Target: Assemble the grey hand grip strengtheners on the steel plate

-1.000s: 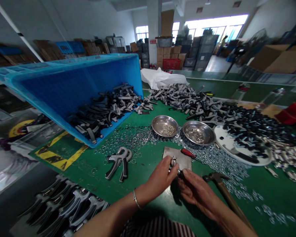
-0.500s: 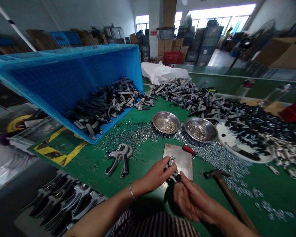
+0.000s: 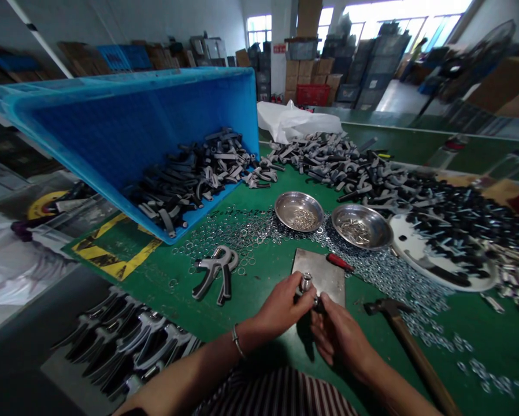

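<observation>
My left hand (image 3: 282, 305) pinches a small metal spring part (image 3: 305, 284) just above the near edge of a flat steel plate (image 3: 324, 273) on the green table. Right beside it, my right hand (image 3: 340, 332) is closed with its fingertips meeting the same part from the right. A finished grey and black hand gripper (image 3: 214, 276) lies to the left of my left hand. A hammer (image 3: 409, 344) lies to the right of my right hand, its head towards the plate.
Two steel bowls (image 3: 298, 209) (image 3: 361, 226) of small parts stand beyond the plate, among scattered metal rings (image 3: 237, 234). A tilted blue bin (image 3: 125, 138) spills handle parts. More handles are heaped (image 3: 355, 170) at the back; assembled grippers (image 3: 125, 344) lie near left.
My right hand drew back towards me and then closed in on the part again. The left hand kept its pinch on the part. The view shifted slightly.
</observation>
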A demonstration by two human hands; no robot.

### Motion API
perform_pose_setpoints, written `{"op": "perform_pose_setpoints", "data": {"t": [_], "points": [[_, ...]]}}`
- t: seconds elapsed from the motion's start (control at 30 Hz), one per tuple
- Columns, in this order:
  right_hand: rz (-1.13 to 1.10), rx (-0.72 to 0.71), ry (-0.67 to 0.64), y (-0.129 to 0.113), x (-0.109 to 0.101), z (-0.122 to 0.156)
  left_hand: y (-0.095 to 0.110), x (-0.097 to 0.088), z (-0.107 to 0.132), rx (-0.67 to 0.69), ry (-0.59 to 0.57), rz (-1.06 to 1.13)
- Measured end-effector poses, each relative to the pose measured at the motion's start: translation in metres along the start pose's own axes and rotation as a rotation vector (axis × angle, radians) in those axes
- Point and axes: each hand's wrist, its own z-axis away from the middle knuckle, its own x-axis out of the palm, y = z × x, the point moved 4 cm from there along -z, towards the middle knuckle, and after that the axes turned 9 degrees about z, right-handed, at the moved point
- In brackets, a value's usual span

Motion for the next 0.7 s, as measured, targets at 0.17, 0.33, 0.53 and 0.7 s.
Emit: {"op": "perform_pose_setpoints", "data": {"t": [0.17,0.33,0.53,0.7], "points": [[-0.035,0.131,-0.194,0.009,0.002,0.003,-0.009,-0.002,0.0,-0.008,-0.085,0.016],[0.316,-0.121,0.165,-0.001,-0.013,0.007,-0.013,-0.006,0.003,-0.029,-0.026,0.096],[0.066,0.05,-0.176,0.01,0.002,0.007,-0.005,-0.005,0.002,0.003,-0.157,-0.017],[0.166,-0.141,0.143,-0.008,-0.019,0.005,-0.005,0.002,0.002,-0.031,-0.022,0.161]]}}
